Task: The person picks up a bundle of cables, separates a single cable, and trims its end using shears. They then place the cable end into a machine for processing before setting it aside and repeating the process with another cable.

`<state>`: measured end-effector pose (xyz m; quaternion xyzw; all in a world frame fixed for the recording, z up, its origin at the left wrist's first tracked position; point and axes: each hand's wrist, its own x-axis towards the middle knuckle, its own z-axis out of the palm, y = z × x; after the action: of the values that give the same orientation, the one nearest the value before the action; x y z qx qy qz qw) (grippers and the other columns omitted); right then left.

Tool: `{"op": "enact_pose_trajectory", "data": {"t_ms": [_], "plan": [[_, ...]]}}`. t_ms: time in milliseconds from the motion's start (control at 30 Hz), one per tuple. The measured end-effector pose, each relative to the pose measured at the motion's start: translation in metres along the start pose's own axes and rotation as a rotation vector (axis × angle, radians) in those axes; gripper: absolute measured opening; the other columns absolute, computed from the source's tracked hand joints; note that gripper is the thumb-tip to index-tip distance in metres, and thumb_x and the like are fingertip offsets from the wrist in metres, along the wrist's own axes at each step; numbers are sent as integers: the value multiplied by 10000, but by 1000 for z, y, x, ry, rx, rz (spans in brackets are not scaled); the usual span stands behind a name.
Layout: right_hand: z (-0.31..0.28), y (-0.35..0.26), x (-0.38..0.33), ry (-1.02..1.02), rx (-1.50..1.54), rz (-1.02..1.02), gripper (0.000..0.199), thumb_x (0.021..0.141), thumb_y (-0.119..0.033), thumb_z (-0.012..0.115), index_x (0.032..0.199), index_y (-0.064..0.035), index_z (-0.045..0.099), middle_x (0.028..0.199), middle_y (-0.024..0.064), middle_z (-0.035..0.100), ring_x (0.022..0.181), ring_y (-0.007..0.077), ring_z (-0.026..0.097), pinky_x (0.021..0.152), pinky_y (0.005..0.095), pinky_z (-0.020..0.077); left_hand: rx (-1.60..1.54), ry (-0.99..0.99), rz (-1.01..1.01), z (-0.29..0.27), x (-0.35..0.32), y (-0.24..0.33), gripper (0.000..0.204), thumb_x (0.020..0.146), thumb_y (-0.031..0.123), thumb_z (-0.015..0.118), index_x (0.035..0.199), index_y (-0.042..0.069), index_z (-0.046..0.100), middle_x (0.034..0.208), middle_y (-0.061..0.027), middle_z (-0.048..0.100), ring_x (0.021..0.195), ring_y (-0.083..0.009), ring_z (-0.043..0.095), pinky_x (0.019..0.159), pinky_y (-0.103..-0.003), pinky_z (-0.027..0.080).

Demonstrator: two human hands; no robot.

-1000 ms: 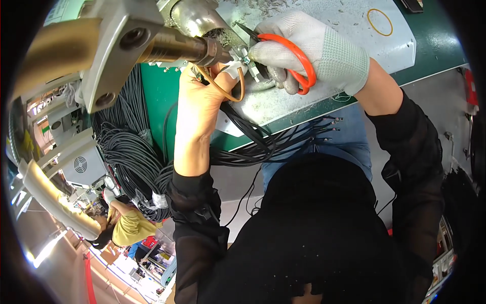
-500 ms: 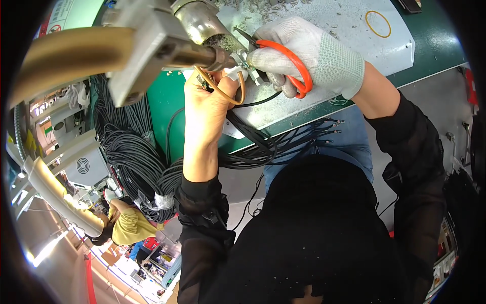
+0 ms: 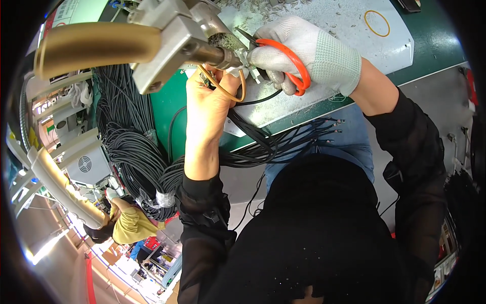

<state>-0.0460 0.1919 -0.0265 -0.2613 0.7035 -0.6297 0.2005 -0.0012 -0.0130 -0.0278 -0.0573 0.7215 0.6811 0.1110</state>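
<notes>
My left hand, bare, has its fingers closed under a metal press head; what they pinch is hidden. A curved yellow-brown loop crosses in front of its thumb. In a white glove, my right hand grips red-handled scissors, whose dark blades point up and left. Its fingertips are close beside a small silvery metal piece at the press. A thin black cable runs between the two hands.
A thick brown lever and metal block overhang the left side. Metal scraps litter the white board, where a yellow ring lies. Bundled black cables hang left, others across my lap. A person in yellow works beyond.
The lever and its metal block have shifted to the right. Both hands stay nearly in place, still holding on.
</notes>
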Motion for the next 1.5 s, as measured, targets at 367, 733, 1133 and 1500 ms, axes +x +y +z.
{"op": "enact_pose_trajectory", "data": {"t_ms": [367,733,1133,1500], "plan": [[-23,-47,-82,141,20,501,144,845,-183,587,788,-51,575,575,65,572,466,213,563,473,296,447,-595,-323,-57,-11,-77,-6,366,1017,345,341,1139,26,471,717,-42,491,510,-95,364,475,-241,324],[58,-54,-98,181,-21,106,177,795,-115,593,893,32,585,628,81,610,500,104,562,514,261,455,-403,-361,-156,43,-99,16,411,1007,375,344,1232,35,396,778,-32,528,577,-73,379,533,-201,302],[37,-50,-117,231,-389,-189,145,839,-108,536,802,27,572,560,55,569,440,119,556,469,239,468,-164,-435,13,40,-105,20,157,886,9,551,1042,2,533,859,-40,567,693,-80,510,611,-215,404],[33,-48,-119,-79,630,514,168,841,-120,542,756,24,564,567,42,575,485,141,594,469,253,476,783,-265,1025,34,-94,12,191,862,-37,522,1042,19,552,893,-105,598,678,-115,574,558,-211,436]]}}
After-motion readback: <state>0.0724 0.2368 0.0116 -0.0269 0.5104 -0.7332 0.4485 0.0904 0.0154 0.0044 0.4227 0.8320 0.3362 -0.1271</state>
